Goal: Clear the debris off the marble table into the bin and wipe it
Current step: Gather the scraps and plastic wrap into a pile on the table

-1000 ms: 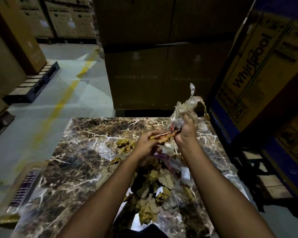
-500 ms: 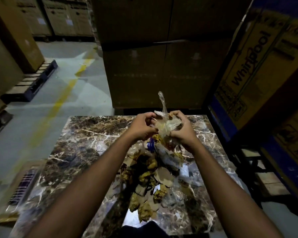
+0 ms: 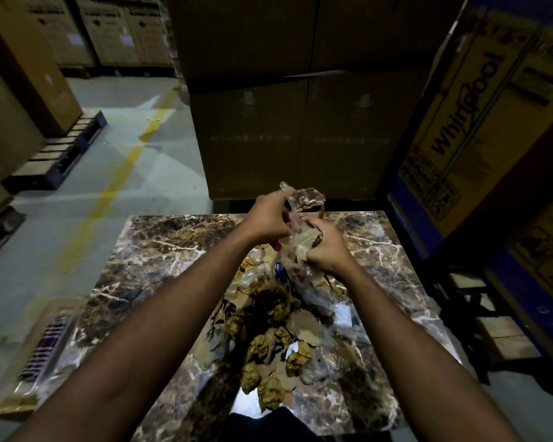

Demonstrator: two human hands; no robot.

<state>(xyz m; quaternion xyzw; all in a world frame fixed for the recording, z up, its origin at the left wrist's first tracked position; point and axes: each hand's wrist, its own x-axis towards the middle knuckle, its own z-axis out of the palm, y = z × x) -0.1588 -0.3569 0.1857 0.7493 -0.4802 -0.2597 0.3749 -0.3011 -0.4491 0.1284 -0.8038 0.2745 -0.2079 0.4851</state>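
- Head view, hands: left hand (image 3: 268, 218) and right hand (image 3: 321, 247) meet above the far part of the marble table (image 3: 160, 250), both clenched on one wad of crumpled clear plastic (image 3: 296, 240), fingers curled round it.
- Head view, debris: pile of dry leaves and wrappers (image 3: 278, 333) lies along the table's middle, towards the near edge, just below the raised wad.
- Head view, surroundings: stacked cardboard boxes (image 3: 288, 129) stand beyond the table; a Whirlpool carton (image 3: 479, 100) leans at right. No bin can be identified.
- Assessment: step in hand appears to be compacting the plastic. Squeeze it tight, trapping loose tails, so nothing sheds during carrying.
- Assessment: most debris remains; wiping not yet begun.
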